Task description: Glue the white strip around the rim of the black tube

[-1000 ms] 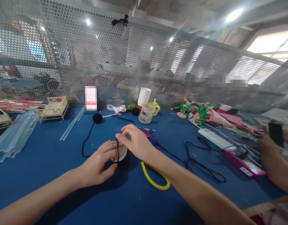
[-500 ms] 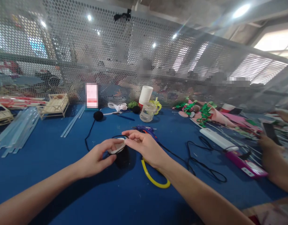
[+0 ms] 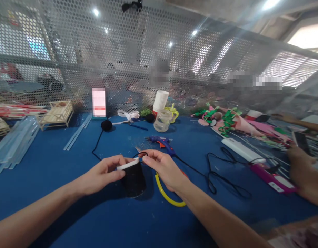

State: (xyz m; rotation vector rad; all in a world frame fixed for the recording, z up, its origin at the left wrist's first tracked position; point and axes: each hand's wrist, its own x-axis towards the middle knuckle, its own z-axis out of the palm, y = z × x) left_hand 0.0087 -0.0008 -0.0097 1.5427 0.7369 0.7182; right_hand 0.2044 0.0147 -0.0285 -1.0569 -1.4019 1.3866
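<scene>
A black cup with a white rim (image 3: 134, 181) is tilted over the blue table, gripped at its rim by my left hand (image 3: 104, 174), fingers inside and thumb on the outer wall. My right hand (image 3: 162, 167) pinches a black cord (image 3: 142, 153) at the rim's right side. That cord appears to run behind the cup to a black yarn ball (image 3: 106, 125) farther back. Just beyond my right hand lies a blue glue gun (image 3: 162, 142). A yellow curved tube (image 3: 165, 194) rests partly under my right wrist.
A clear jar (image 3: 162, 121) and stacked white paper cups (image 3: 161, 100) stand at the back. Translucent strips (image 3: 18, 141) and a small wooden frame (image 3: 55, 115) lie left. On the right are a purple power strip (image 3: 272, 179), cables and another person's hand (image 3: 301, 165) with a phone.
The cup has tipped so its dark side wall and base now show. My right hand has shifted slightly right and down with the cord, and the view has moved a little.
</scene>
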